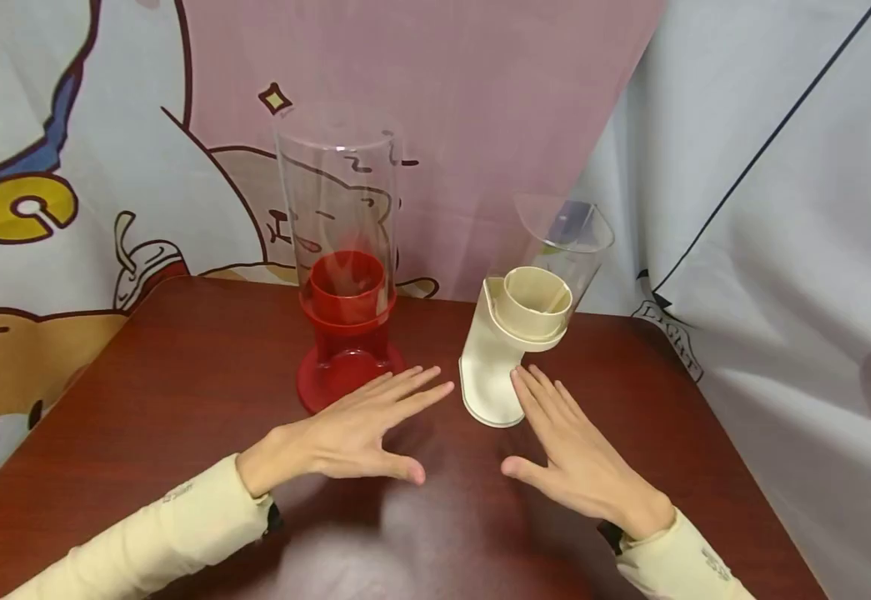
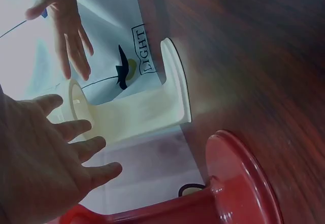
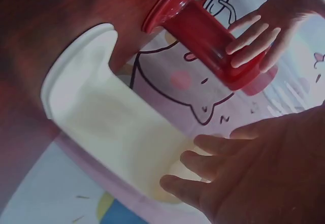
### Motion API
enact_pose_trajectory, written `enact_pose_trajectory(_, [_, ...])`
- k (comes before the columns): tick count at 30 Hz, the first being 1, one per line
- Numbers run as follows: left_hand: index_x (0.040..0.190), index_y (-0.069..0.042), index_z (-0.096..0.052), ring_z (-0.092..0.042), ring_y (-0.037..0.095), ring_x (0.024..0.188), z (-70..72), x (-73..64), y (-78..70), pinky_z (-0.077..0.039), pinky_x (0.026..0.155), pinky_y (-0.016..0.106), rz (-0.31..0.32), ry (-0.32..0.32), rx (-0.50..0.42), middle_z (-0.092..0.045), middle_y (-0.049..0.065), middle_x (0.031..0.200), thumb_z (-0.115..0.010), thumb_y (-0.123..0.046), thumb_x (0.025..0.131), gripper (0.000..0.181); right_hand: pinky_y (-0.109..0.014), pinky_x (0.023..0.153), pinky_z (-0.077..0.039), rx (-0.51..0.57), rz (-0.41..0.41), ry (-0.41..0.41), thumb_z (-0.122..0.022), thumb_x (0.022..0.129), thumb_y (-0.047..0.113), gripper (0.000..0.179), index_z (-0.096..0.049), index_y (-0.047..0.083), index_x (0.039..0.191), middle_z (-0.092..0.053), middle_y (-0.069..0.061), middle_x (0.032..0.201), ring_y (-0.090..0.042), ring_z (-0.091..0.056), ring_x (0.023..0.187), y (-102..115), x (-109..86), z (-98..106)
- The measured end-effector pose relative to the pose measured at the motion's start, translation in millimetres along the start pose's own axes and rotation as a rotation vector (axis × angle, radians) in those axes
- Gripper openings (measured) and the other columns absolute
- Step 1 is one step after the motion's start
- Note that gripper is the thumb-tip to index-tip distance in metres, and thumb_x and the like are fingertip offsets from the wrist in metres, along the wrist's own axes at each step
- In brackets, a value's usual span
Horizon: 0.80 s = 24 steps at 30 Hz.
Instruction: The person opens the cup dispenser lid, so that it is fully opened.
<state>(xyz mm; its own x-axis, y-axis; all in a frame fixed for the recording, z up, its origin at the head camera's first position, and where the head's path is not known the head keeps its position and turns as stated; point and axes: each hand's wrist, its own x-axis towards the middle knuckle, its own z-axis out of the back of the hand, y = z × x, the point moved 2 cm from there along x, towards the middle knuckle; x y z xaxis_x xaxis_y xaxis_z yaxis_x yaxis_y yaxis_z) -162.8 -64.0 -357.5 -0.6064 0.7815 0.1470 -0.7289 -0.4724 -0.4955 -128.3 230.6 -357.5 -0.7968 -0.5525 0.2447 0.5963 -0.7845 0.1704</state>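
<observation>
A red stand (image 1: 348, 379) with a round base and a tall transparent cylinder (image 1: 339, 196) on top stands upright at the back left. To its right is a cream stand (image 1: 489, 379) whose ring carries a transparent, slant-topped container (image 1: 573, 225). My left hand (image 1: 352, 429) hovers palm down in front of the red stand, fingers straight and thumb apart, holding nothing. Nearest the cream stand, my right hand (image 1: 581, 458) is spread the same way; in the head view its fingertips overlap the base edge, and touch cannot be told. Both wrist views show bare, extended fingers.
Both stands rest on a dark red-brown wooden table (image 1: 180, 392) near its back edge. Behind and to the right hangs a cartoon-printed cloth (image 1: 465, 100), close to the table's edges.
</observation>
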Motion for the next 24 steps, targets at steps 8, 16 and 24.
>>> enact_pose_trajectory(8, [0.160,-0.029,-0.020,-0.019,0.013,0.154,3.2,11.4,-1.5,-0.024,0.122,0.050,-0.001,-0.018,-0.301,-0.020,-0.009,0.166,-0.019,-0.084,0.089,0.089,-0.048,0.123,-0.019,0.190,-0.190,-0.023,-0.045,0.101,0.056,0.080,-0.006,0.020,0.162,-0.015,-0.011,0.167,-0.039,-0.020,0.152,-12,-15.4,7])
enact_pose_trajectory(16, [0.159,-0.025,-0.026,-0.032,0.021,0.150,6.9,35.2,-6.9,-0.018,0.121,0.057,0.085,-0.122,-0.598,-0.036,0.002,0.160,0.007,-0.089,0.078,0.108,-0.064,0.112,-0.026,0.345,-0.309,-0.060,-0.026,0.105,0.056,0.069,0.003,0.027,0.161,-0.009,-0.005,0.169,-0.037,-0.017,0.153,-13,-11.7,13])
enact_pose_trajectory(24, [0.159,-0.025,-0.025,-0.025,0.019,0.152,5.8,65.2,-9.3,-0.014,0.124,0.054,0.178,-0.274,-0.685,-0.032,0.002,0.162,0.005,-0.095,0.070,0.117,-0.064,0.118,-0.008,0.548,-0.351,-0.133,-0.012,0.104,0.060,0.073,0.008,0.017,0.160,0.001,-0.013,0.168,-0.036,0.000,0.154,-9,6.5,21])
